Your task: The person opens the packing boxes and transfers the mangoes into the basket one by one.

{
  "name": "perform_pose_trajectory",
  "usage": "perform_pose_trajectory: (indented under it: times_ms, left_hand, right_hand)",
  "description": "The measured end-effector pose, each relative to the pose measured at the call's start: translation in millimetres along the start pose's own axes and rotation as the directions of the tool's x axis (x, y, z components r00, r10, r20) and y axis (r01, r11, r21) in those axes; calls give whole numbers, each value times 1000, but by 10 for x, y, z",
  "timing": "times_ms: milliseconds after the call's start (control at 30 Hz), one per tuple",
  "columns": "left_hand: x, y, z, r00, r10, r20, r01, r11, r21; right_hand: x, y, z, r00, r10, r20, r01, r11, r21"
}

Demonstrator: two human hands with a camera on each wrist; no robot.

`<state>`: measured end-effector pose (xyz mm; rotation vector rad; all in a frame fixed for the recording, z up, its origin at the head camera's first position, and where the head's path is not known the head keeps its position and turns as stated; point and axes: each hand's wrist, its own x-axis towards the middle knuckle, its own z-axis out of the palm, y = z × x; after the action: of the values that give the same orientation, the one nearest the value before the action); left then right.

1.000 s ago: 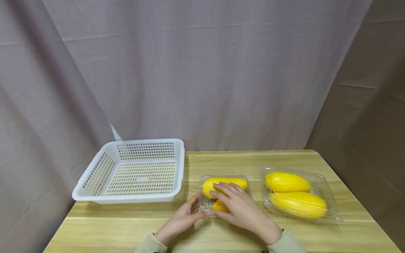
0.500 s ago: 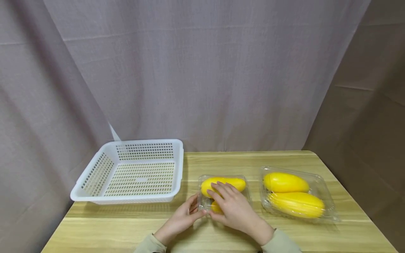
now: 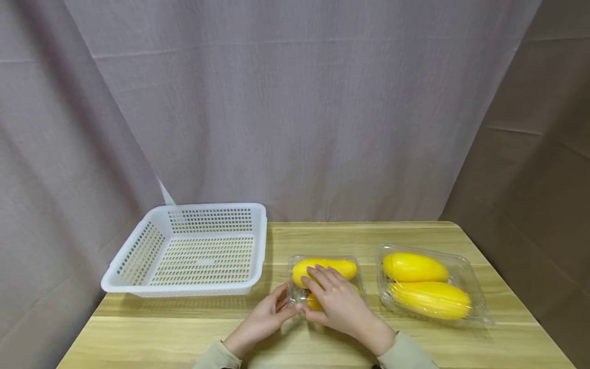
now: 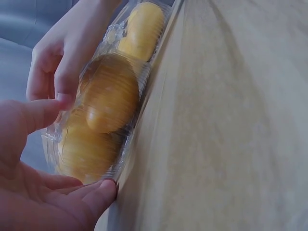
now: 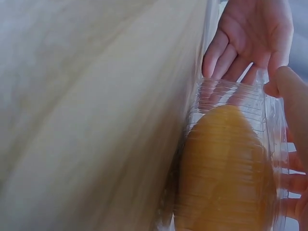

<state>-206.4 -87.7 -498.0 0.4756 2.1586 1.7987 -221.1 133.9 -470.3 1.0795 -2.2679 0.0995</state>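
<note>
A lidded clear plastic box (image 3: 360,282) sits on the table with two yellow oblong fruits inside. The far fruit (image 3: 301,270) shows well; the near one (image 3: 315,302) is mostly covered by a hand. My left hand (image 3: 260,320) holds the box's left end, thumb at the near top corner and fingers low against the side. Across the lid lies my right hand (image 3: 338,302), fingers spread over the top and thumb at the near edge. In the left wrist view, the two thumb tips meet at the lid's edge. Ribbed plastic wall (image 5: 231,86) fronts the fruit in the right wrist view.
A second clear box (image 3: 472,277) with two yellow fruits (image 3: 430,300) stands to the right. At the left is a white slotted basket (image 3: 260,256) with nothing in it. Wood-grain table (image 3: 322,236) lies beneath; a grey curtain (image 3: 295,113) hangs behind.
My right hand has shifted slightly left on the lid, its thumb moving closer to the left thumb. The left hand and the box stay nearly in place.
</note>
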Motion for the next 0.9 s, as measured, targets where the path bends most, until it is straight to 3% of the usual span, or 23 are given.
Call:
perform_pose_trajectory:
  times_ms: [233, 467, 667, 900]
  left_hand:
    - [11, 1, 1, 1000, 21, 0, -21, 1000, 13]
    - [16, -29, -11, 1000, 27, -3, -26, 999, 31]
    - [9, -19, -8, 1000, 7, -20, -6, 1000, 22]
    - [9, -14, 50, 998, -28, -48, 26, 999, -45]
  right_hand:
    - [18, 37, -10, 999, -28, -15, 28, 999, 16]
    - [31, 89, -60, 999, -36, 20, 35, 998, 56]
    - [68, 139, -110, 998, -50, 28, 47, 995, 92]
    - [110, 165, -94, 986, -166, 8, 166, 985, -43]
